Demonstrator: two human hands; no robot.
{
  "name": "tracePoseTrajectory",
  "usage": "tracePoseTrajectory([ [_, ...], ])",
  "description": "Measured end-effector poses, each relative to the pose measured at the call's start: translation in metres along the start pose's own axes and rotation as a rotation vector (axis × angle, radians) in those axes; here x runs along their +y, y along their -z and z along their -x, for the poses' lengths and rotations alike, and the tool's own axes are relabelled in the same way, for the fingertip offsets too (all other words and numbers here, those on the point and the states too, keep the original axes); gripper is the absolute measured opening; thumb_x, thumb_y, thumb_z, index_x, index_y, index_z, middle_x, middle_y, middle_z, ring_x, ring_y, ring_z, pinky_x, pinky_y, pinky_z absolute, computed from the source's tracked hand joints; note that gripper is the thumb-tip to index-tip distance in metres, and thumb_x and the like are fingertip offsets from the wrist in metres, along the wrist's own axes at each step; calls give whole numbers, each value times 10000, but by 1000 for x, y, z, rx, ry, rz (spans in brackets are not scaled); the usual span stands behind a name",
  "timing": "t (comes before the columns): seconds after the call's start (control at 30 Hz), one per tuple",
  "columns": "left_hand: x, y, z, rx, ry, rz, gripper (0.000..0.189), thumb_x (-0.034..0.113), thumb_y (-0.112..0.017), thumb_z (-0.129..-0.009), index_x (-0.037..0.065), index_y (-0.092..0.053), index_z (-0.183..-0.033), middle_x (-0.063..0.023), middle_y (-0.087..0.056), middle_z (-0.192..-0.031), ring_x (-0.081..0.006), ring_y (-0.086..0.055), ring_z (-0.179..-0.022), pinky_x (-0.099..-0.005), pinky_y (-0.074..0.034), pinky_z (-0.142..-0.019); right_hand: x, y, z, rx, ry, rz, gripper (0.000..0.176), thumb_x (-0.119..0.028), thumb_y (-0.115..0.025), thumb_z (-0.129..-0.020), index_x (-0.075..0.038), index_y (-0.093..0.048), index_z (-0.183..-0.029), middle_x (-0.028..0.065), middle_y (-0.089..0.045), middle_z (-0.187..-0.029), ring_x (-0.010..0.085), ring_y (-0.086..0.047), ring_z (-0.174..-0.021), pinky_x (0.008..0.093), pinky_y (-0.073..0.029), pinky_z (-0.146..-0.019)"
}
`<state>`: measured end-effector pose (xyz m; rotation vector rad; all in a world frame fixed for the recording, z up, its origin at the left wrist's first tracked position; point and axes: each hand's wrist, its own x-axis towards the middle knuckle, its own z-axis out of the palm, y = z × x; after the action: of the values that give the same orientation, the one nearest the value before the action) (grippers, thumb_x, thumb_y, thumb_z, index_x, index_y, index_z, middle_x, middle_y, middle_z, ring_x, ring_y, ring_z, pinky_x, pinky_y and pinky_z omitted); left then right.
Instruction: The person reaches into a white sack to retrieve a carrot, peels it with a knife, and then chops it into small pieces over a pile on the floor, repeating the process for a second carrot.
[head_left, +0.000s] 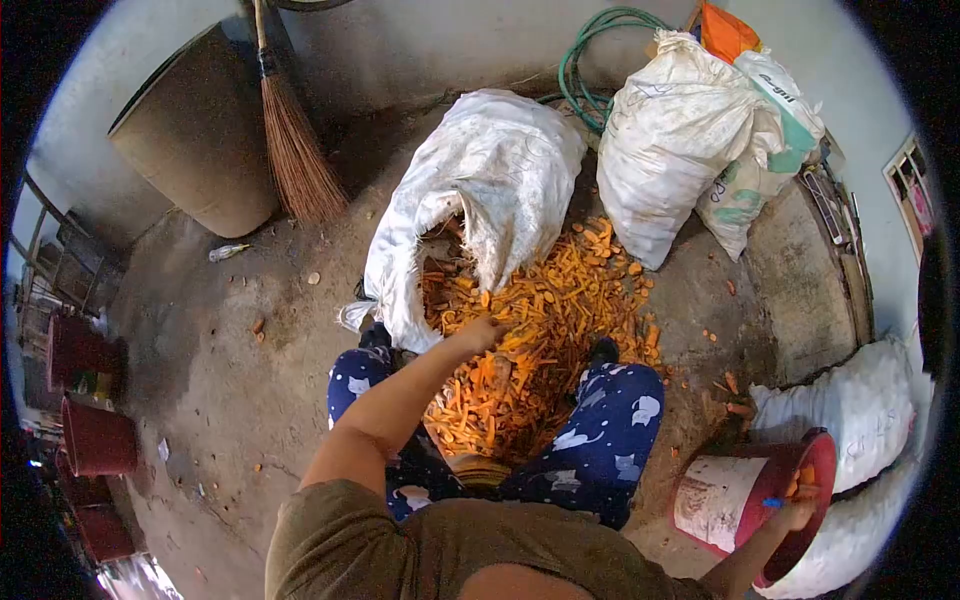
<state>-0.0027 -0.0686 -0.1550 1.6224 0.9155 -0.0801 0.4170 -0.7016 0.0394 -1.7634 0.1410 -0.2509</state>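
Note:
My left hand (484, 334) reaches down onto a heap of orange root pieces (540, 325) between my knees, its fingers bunched at the surface of the heap; what they hold is hidden. Over at the lower right, my right hand (797, 516) is at the mouth of a red bucket (738, 500) lying tilted, with its fingers closed around a small blue object (773, 503), only part of which shows. More orange pieces (803, 482) are inside the bucket. A large white sack (500, 150) lies with its torn mouth toward me, the heap spilling out of it.
Full white sacks (680, 130) stand at the back right; others (840, 410) lie behind the bucket. A broom (295, 150) leans near a big bin (200, 130) at the back left. A green hose (590, 60) hangs by the wall. Red buckets (98, 437) line the left side.

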Motion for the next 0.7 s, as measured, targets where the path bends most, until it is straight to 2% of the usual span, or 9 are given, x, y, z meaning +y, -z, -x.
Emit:
tracePoseTrajectory([
  [0.13, -90, 6, -47, -110, -92, -343, 368, 322, -460, -868, -10, -565, -988, -131, -591, -800, -237, -565, -663, -375, -433, -561, 18, 55, -10, 206, -137, 61, 380, -258, -505, -798, -7, -522, -1083, 83, -529, -914, 133, -521, -702, 275, -448, -590],
  [0.2, -95, 17, -38, 35, -739, -1090, 334, 271, -494, -841, -17, -550, -1001, -136, -589, -727, -266, -567, -646, -399, -442, -554, 30, 61, -17, 217, -190, 77, 395, -281, -505, -799, -8, -521, -1085, 79, -528, -894, 132, -517, -695, 278, -443, -582],
  [0.23, -97, 18, -39, 37, -736, -1088, 334, 271, -494, -841, -17, -550, -1001, -136, -589, -727, -266, -567, -646, -399, -442, -554, 36, 58, -19, 203, -211, 79, 403, -292, -505, -800, -9, -521, -1086, 77, -527, -884, 131, -515, -691, 279, -441, -578],
  [0.3, -116, 23, -52, -171, -469, -1194, 367, 216, -561, -776, 0, -514, -1069, -144, -607, -750, -295, -578, -675, -411, -467, -583, 48, 39, -28, 143, -246, 79, 419, -315, -505, -802, -10, -520, -1088, 74, -525, -864, 130, -511, -684, 281, -436, -570],
  [0.33, -159, 27, -75, -174, -258, -681, 464, 159, -600, -703, 29, -478, -1131, -144, -618, -814, -301, -588, -740, -398, -483, -617, 55, 23, -34, 94, -254, 74, 427, -326, -505, -803, -10, -520, -1090, 72, -525, -854, 130, -509, -680, 282, -434, -566],
  [0.37, -150, 29, -80, -175, -254, -679, 464, 159, -600, -703, 29, -478, -1131, -144, -618, -814, -301, -588, -740, -398, -483, -617, 61, 4, -40, 39, -255, 69, 435, -338, -505, -804, -11, -519, -1091, 70, -524, -844, 129, -507, -676, 284, -432, -562],
  [0.43, -121, 43, -90, -276, -155, -1251, 452, 227, -624, -698, 34, -515, -1092, -147, -622, -840, -301, -589, -795, -389, -484, -641, 71, -42, -51, -105, -250, 60, 452, -360, -505, -806, -12, -519, -1093, 66, -522, -824, 128, -504, -669, 286, -427, -553],
  [0.6, -63, 102, -87, -156, -89, -1438, 392, 289, -623, -714, 16, -579, -992, -134, -622, -904, -294, -593, -814, -392, -480, -670, 80, -219, -51, -666, -109, -79, 495, -417, -505, -811, -14, -516, -1099, 57, -519, -774, 125, -494, -650, 292, -415, -533],
  [0.7, -93, 127, -140, -4, 345, -876, 339, 232, -598, -735, -4, -583, -978, -156, -597, -981, -292, -590, -852, -387, -486, -686, 42, -344, 21, -931, 251, 90, 532, -464, -511, -802, -23, -514, -1100, 42, -487, -754, 100, -460, -614, 284, -393, -508],
])
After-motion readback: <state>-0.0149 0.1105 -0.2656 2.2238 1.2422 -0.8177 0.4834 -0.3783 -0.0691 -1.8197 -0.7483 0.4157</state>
